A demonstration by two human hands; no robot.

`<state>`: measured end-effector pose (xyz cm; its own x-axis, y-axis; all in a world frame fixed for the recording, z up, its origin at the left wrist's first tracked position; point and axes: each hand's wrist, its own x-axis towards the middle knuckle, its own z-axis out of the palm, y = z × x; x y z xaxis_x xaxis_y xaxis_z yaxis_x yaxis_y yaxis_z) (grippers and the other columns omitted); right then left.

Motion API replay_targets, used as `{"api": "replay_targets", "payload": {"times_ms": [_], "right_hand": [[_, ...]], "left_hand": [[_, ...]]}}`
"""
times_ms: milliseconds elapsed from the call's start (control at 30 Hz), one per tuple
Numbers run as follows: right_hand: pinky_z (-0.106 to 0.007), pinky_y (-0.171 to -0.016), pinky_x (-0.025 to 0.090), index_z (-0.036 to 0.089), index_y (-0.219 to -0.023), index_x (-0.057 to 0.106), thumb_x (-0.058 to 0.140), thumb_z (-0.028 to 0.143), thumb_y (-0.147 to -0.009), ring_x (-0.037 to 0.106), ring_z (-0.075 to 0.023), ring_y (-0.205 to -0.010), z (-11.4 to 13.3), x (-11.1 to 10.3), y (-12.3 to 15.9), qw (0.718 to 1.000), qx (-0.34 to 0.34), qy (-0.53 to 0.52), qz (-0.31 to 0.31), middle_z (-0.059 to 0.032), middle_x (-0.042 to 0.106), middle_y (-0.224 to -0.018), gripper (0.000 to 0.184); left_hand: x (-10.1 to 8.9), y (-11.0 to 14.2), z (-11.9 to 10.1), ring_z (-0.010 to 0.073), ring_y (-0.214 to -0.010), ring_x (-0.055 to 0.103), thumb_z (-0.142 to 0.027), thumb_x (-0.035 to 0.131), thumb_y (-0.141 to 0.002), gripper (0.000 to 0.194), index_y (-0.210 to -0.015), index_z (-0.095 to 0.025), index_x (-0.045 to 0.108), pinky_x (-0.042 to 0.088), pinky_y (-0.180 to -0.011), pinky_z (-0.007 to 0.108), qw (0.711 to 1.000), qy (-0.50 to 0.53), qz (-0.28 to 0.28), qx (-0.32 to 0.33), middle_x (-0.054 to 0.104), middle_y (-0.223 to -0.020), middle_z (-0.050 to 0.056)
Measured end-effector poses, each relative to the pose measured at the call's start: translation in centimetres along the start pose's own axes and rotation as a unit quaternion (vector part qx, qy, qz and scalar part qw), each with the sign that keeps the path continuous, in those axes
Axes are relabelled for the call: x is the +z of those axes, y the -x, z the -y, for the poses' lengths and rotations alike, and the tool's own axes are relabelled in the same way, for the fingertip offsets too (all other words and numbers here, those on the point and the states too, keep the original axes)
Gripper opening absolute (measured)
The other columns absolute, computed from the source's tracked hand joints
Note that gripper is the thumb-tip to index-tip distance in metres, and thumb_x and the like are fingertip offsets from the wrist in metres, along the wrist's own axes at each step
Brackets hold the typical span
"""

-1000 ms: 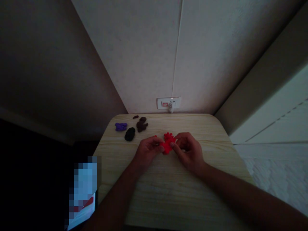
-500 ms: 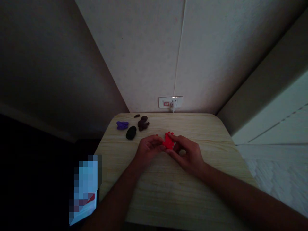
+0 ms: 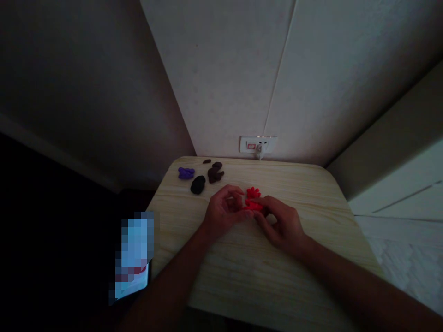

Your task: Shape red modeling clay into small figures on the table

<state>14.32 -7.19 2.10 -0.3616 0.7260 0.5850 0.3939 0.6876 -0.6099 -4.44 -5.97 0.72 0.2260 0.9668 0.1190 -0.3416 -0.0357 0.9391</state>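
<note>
Between both hands, low over the table, is a piece of red modelling clay (image 3: 254, 206). My right hand (image 3: 282, 223) pinches its right side between thumb and fingers. My left hand (image 3: 224, 212) is curled at its left, the thumb against the clay's lower edge; the fingertips are partly hidden. Just beyond the held piece shows a red lobed part (image 3: 254, 192); whether the two are joined I cannot tell. Farther left lie a black lump (image 3: 198, 185), a dark brown shaped lump (image 3: 215, 173) and a purple lump (image 3: 186, 173), all clay-like.
The light wooden table (image 3: 294, 180) meets the wall at its far edge. A wall socket (image 3: 258, 145) with a plug sits just above it. A lit screen (image 3: 133, 272), partly blurred out, stands at the left edge. A small brown bit (image 3: 206, 161) lies at the back.
The view has shifted a little, so everything sits farther right. The red clay has been turned between my hands, and its lobed part now shows beyond the fingers.
</note>
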Motion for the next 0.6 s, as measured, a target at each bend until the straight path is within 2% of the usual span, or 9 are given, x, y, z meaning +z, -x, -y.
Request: {"api": "replay_targets", "payload": {"times_ms": [67, 167, 367, 600], "right_hand": [[-0.027, -0.058, 0.052, 0.019, -0.109, 0.066, 0.058, 0.020, -0.095, 0.061, -0.0146, -0.061, 0.04, -0.03, -0.02, 1.000, -0.001, -0.009, 0.011, -0.0052, 0.069, -0.081, 0.016], [-0.027, -0.057, 0.050, 0.019, -0.103, 0.065, 0.056, 0.020, -0.097, 0.061, -0.0151, -0.061, 0.04, -0.03, -0.08, 0.999, 0.009, -0.017, 0.025, -0.0047, 0.068, -0.078, 0.011], [-0.028, -0.055, 0.048, 0.021, -0.093, 0.061, 0.053, 0.030, -0.100, 0.059, -0.0158, -0.059, -0.30, 0.13, -0.10, 0.999, 0.030, 0.001, 0.032, -0.0039, 0.065, -0.073, 0.014], [-0.027, -0.055, 0.045, 0.021, -0.085, 0.058, 0.052, 0.038, -0.100, 0.055, -0.0147, -0.057, -0.47, -0.10, -0.32, 0.996, 0.049, 0.015, 0.075, -0.0024, 0.060, -0.069, 0.024]], "left_hand": [[-0.03, 0.03, -0.06, 0.0106, -0.069, 0.062, -0.024, 0.092, -0.063, 0.043, -0.101, -0.019, 0.071, 0.052, -0.059, 0.020, 1.000, -0.024, 0.006, 0.008, 0.064, -0.082, -0.001], [0.03, 0.12, -0.16, 0.0145, -0.072, 0.066, -0.030, 0.090, -0.066, 0.035, -0.097, -0.017, 0.077, 0.053, -0.056, 0.023, 0.998, -0.056, 0.013, 0.000, 0.072, -0.096, 0.008], [0.11, 0.08, -0.20, 0.0149, -0.062, 0.066, -0.034, 0.086, -0.072, 0.027, -0.091, -0.015, 0.080, 0.055, -0.060, 0.028, 0.997, -0.078, -0.007, -0.001, 0.076, -0.081, 0.008], [0.07, -0.07, -0.32, 0.0111, -0.053, 0.058, -0.041, 0.080, -0.078, 0.028, -0.087, -0.014, 0.077, 0.048, -0.052, 0.024, 0.997, -0.070, 0.018, -0.018, 0.071, -0.069, 0.004]]}}
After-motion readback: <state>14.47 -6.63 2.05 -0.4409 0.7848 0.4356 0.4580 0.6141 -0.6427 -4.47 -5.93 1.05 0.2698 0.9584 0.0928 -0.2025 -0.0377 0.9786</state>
